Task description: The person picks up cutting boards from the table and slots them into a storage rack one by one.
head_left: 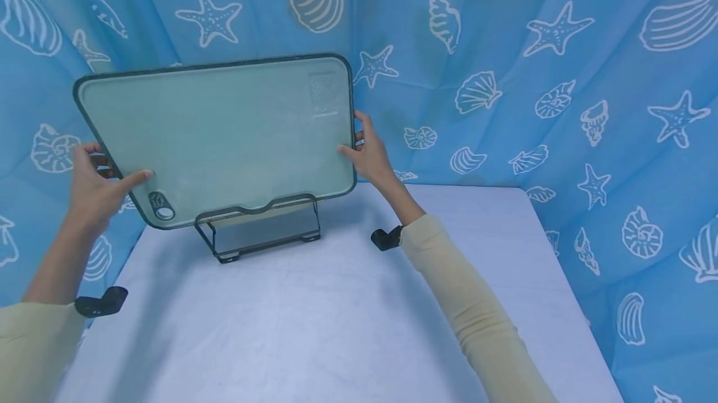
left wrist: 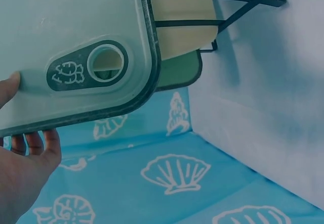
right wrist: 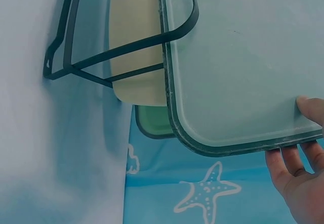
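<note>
A large pale green cutting board [head_left: 230, 135] with a dark rim leans upright in a black wire rack [head_left: 269, 244]. My left hand [head_left: 98, 188] grips its left edge, thumb on the front face and fingers behind, just above the hanging hole [head_left: 164, 212]. On the opposite edge my right hand [head_left: 370, 151] holds it the same way, thumb in front. A grater patch [head_left: 323, 94] shows at the board's upper right. Behind it in the rack, the wrist views show a cream board [right wrist: 136, 42] and a smaller green board [left wrist: 179, 72], both mostly hidden.
The rack stands on a white table [head_left: 314, 322], toward its back left. A blue curtain [head_left: 493, 66] with white shell and starfish prints hangs right behind the table and along its sides. Black wrist cameras [head_left: 387, 239] sit at both sleeve cuffs.
</note>
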Motion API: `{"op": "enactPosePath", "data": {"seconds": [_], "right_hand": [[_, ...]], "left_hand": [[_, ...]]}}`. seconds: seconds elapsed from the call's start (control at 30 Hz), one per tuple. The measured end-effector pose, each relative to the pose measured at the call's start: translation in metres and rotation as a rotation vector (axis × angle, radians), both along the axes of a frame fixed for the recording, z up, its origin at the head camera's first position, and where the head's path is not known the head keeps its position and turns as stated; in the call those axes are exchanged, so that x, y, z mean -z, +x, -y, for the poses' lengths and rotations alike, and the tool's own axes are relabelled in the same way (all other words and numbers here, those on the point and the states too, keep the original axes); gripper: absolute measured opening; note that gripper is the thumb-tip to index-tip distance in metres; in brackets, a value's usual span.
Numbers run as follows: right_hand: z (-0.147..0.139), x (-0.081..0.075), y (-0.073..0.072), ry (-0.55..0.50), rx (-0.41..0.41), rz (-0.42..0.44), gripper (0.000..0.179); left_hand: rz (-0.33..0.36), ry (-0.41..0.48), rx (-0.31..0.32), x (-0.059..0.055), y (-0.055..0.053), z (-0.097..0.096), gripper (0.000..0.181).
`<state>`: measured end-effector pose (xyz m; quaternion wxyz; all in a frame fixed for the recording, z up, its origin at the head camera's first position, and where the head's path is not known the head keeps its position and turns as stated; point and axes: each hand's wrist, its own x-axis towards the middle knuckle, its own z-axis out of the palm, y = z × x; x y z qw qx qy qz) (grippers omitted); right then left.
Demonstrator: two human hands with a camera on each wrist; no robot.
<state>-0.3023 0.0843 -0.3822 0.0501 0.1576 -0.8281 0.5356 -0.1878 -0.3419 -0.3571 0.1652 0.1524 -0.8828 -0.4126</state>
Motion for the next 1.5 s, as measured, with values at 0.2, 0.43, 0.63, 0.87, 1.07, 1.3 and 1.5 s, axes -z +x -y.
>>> {"op": "enactPosePath", "data": {"seconds": [0.2, 0.43, 0.63, 0.87, 1.07, 1.3, 1.5], "right_hand": [[0.001, 0.004, 0.001, -0.007, -0.003, 0.005, 0.074], [0.001, 0.013, 0.001, 0.011, 0.002, 0.001, 0.073], [0.000, 0.021, 0.003, 0.007, -0.013, 0.015, 0.072], [0.000, 0.028, 0.004, 0.007, 0.000, 0.063, 0.069], [0.001, 0.040, 0.005, 0.010, 0.003, 0.092, 0.067], [0.000, 0.057, 0.007, 0.019, 0.006, 0.120, 0.062], [-0.003, 0.068, 0.006, 0.013, -0.003, 0.135, 0.063]], "left_hand": [[-0.003, -0.006, -0.011, 0.007, 0.001, 0.000, 0.068], [-0.059, 0.004, 0.036, 0.018, 0.006, 0.003, 0.064], [-0.062, 0.012, 0.049, 0.028, 0.009, 0.005, 0.061], [-0.066, 0.024, 0.075, 0.040, 0.009, 0.006, 0.057], [-0.025, 0.030, 0.068, 0.055, 0.012, 0.008, 0.058], [-0.011, 0.047, 0.069, 0.070, 0.013, 0.007, 0.061], [-0.013, 0.035, 0.066, 0.072, 0.012, 0.003, 0.064]]}}
